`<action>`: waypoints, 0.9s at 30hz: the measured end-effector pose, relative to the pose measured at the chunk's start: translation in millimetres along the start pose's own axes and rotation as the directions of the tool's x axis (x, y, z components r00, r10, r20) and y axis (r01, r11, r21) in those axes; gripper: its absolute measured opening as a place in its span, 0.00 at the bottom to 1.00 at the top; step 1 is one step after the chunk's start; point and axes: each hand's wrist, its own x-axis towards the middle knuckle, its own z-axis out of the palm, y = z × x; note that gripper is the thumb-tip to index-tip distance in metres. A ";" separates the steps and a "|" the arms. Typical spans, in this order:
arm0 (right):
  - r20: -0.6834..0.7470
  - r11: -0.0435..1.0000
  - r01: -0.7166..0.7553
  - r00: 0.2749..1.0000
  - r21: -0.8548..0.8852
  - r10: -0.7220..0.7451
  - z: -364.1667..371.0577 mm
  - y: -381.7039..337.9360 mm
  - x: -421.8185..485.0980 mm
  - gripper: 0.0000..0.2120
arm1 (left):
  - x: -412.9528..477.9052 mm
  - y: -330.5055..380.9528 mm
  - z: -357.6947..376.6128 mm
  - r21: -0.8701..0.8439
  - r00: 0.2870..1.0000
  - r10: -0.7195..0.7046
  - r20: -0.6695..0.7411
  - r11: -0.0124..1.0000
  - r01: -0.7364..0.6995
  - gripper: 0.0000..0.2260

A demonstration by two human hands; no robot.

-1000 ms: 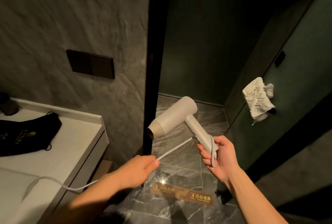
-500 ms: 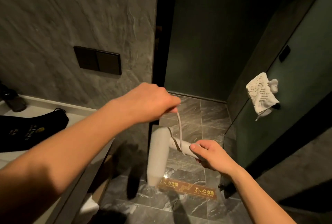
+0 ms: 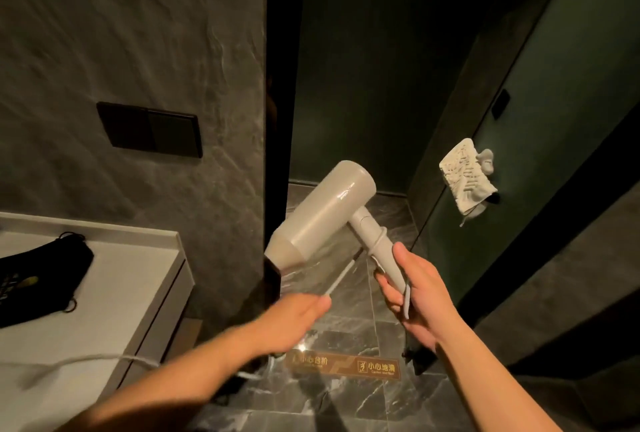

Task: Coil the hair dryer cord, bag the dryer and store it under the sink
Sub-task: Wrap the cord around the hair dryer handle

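A beige hair dryer (image 3: 323, 213) hangs in the air over the tiled floor, barrel pointing down-left. My right hand (image 3: 419, 296) grips its handle from below. One loop of the white cord (image 3: 341, 277) circles the handle, and a taut stretch runs down-left into my left hand (image 3: 294, 319), which pinches it. The cord's slack trails left behind my forearm across the white counter (image 3: 114, 293). A black drawstring bag (image 3: 41, 279) lies flat on that counter at the far left.
A grey stone wall with a black switch plate (image 3: 150, 130) stands behind the counter. A dark door frame (image 3: 277, 120) splits the view. A white cloth (image 3: 465, 180) hangs on the green door to the right. A caution strip (image 3: 346, 366) marks the floor step.
My left hand has dropped from above the dryer to low left, pulling the cord taut. The dryer has swung up from nozzle-down to tilted, with one loop now around the handle.
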 end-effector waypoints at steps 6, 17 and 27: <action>-0.415 0.801 -0.051 0.874 -0.596 -0.253 -24.3 18.2 24.6 0.24 | -37.6 12.8 14.3 0.389 0.990 0.069 0.122 0.914 -0.112 0.18; -0.146 0.451 -0.043 0.970 -0.891 -0.197 -37.8 44.4 11.1 0.27 | -15.4 104.8 -98.4 -0.031 0.975 0.217 -0.051 0.975 -0.219 0.13; 0.145 0.537 0.005 0.965 -0.844 0.219 -44.5 -9.0 -22.5 0.23 | 33.9 120.0 -150.7 0.579 0.939 0.337 0.069 0.753 -0.312 0.17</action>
